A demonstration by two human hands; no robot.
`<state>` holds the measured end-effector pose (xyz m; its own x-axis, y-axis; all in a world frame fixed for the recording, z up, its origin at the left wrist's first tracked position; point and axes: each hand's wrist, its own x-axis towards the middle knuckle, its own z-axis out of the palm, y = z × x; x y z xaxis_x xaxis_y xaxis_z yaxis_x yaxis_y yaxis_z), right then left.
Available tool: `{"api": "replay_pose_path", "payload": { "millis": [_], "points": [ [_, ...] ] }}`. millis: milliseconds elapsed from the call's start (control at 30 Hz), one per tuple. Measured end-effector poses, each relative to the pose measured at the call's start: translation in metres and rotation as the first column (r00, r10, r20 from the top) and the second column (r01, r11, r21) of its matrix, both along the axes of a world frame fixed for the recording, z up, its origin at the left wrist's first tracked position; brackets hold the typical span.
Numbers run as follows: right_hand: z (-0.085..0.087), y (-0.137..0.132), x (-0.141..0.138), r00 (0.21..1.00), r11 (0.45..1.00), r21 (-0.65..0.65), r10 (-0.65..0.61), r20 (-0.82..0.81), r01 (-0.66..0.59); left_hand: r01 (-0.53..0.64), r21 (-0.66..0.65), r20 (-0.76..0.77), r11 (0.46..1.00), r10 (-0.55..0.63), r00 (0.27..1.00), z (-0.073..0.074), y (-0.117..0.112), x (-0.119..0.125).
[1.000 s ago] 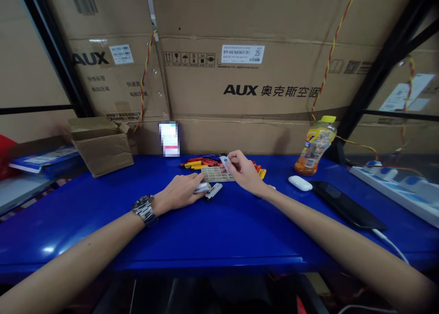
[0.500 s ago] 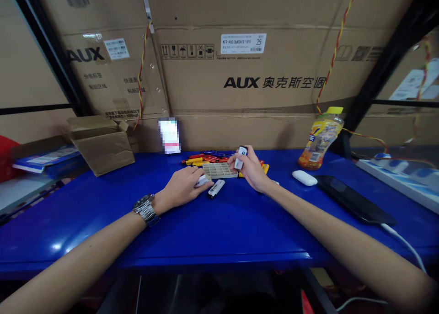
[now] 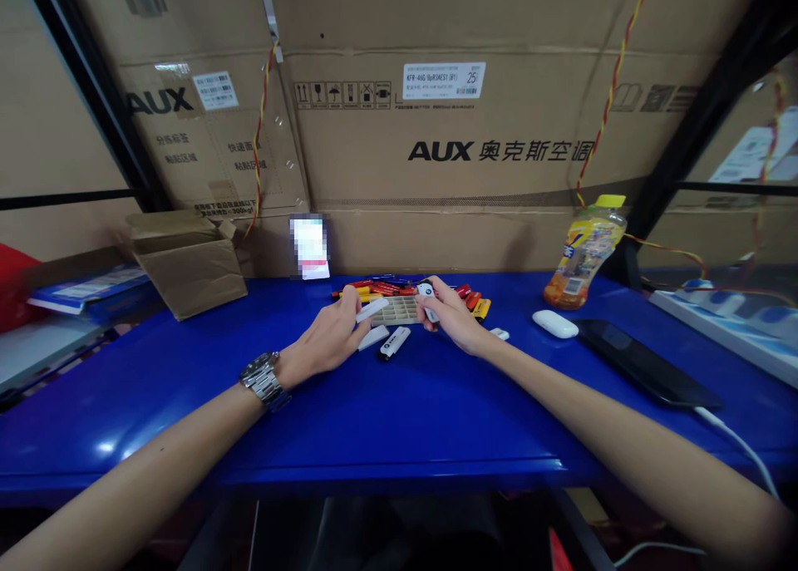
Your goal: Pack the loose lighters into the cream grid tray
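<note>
My left hand, with a metal watch on its wrist, pinches a white lighter at the left end of a pale gridded tray. My right hand is closed around another white lighter with a round dark logo, held over the tray's right end. In front of the tray, a white lighter with a black end lies beside a second white one, partly covered by my left hand. Behind the tray is a pile of red and yellow lighters, some hidden by my hands.
On the blue table a lit phone leans at the back. An opened carton sits left. Rightward are a drink bottle, a white earbud case, a black phone on a cable and a power strip.
My left hand has lifted a white lighter toward the tray, revealing another one on the table. My right hand has lowered its lighter slightly left, toward the tray.
</note>
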<state>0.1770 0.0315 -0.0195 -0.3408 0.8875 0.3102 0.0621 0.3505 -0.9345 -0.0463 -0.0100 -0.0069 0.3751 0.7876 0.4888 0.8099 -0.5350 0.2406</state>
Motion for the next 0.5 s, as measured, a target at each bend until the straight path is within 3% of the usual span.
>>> {"api": "replay_pose_path", "payload": {
  "millis": [233, 500],
  "points": [
    [0.0024, -0.0021, 0.0005, 0.996, 1.000, 0.015, 0.024, 0.091, -0.026, 0.082, 0.069, 0.094, 0.994, -0.088, 0.992, -0.0027, 0.0098, -0.0039],
    [0.0023, -0.0023, 0.0003, 0.996, 0.999, 0.036, 0.037, 0.084, -0.040, 0.056, 0.148, 0.270, 0.987, -0.094, 0.958, 0.0024, 0.0051, -0.0014]
  ]
}}
